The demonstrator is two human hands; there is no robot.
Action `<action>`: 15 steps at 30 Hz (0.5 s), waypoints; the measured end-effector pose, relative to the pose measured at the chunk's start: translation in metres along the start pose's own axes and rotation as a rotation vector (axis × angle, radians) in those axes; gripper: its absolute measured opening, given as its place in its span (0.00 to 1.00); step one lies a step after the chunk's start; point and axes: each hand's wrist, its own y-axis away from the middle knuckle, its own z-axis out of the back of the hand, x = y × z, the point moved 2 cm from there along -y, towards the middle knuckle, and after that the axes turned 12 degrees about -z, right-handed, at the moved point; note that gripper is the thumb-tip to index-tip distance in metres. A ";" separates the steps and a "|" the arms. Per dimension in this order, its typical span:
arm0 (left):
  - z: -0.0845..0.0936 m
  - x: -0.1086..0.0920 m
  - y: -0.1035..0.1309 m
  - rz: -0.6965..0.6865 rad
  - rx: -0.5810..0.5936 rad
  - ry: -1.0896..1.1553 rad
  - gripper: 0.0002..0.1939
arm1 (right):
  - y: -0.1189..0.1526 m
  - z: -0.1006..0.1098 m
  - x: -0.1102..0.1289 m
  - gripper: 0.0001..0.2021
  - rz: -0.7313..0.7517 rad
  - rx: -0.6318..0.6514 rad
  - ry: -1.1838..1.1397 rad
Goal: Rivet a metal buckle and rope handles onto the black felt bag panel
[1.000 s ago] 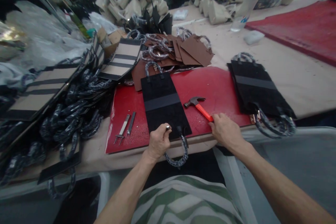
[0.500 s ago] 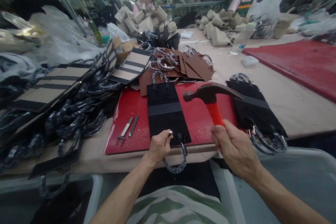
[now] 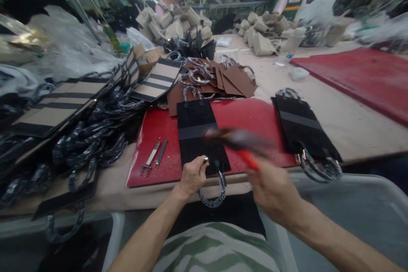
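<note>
My left hand [image 3: 193, 176] is closed around a short metal punch [image 3: 206, 160]; only its shiny round top shows above the fingers. It rests at the lower edge of a black bag panel [image 3: 199, 121], beside the panel's plastic-wrapped handle [image 3: 213, 202]. My right hand [image 3: 270, 187] grips the orange handle of a claw hammer [image 3: 236, 137]. Motion smears the hammer, whose head hangs above the panel's right side, up and apart from the punch. Under the panel lies a red board [image 3: 251, 114].
Two forked metal tools [image 3: 155, 157] lie left on the board. Another black panel [image 3: 302, 125] is at right. Brown panels [image 3: 234, 80] are piled behind, striped panels [image 3: 63, 102] at left. Grey bins [image 3: 360, 212] stand below the table edge. Two people [image 3: 288, 4] are across the table.
My right hand has swung the hammer down and slightly left, toward my left hand. My left hand and the punch have stayed in place on the panel.
</note>
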 end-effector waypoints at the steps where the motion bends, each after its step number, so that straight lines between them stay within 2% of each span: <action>1: -0.001 0.000 0.001 -0.003 0.007 -0.004 0.08 | 0.001 -0.006 -0.003 0.14 0.021 0.069 0.106; 3: -0.002 0.001 0.000 -0.028 -0.007 -0.003 0.08 | -0.001 -0.008 -0.005 0.14 0.057 0.160 0.259; 4: -0.002 0.001 0.000 -0.047 -0.022 0.001 0.08 | -0.003 -0.003 -0.002 0.15 0.064 0.144 0.276; 5: -0.003 0.001 -0.001 -0.065 -0.040 0.004 0.08 | -0.005 0.004 0.003 0.15 0.065 0.070 0.232; 7: -0.002 0.001 -0.003 -0.089 -0.066 0.002 0.08 | -0.008 0.016 0.012 0.16 0.049 -0.170 0.068; 8: -0.002 0.002 -0.003 -0.091 -0.070 -0.005 0.08 | -0.007 0.017 0.014 0.16 0.055 -0.250 0.007; 9: 0.000 0.003 -0.002 -0.089 -0.066 -0.014 0.08 | -0.006 0.014 0.014 0.16 0.070 -0.265 -0.003; 10: 0.002 0.004 0.000 -0.085 -0.063 -0.022 0.08 | -0.004 0.008 0.011 0.16 0.087 -0.207 0.046; 12: 0.005 0.001 0.004 -0.070 -0.046 -0.010 0.09 | 0.001 -0.008 0.001 0.15 0.093 0.047 0.271; 13: 0.005 -0.001 0.005 -0.062 -0.040 0.012 0.09 | 0.004 -0.014 -0.006 0.13 0.065 0.166 0.389; 15: -0.002 -0.008 -0.002 -0.034 -0.060 0.080 0.09 | 0.006 -0.017 -0.018 0.10 -0.039 0.293 0.530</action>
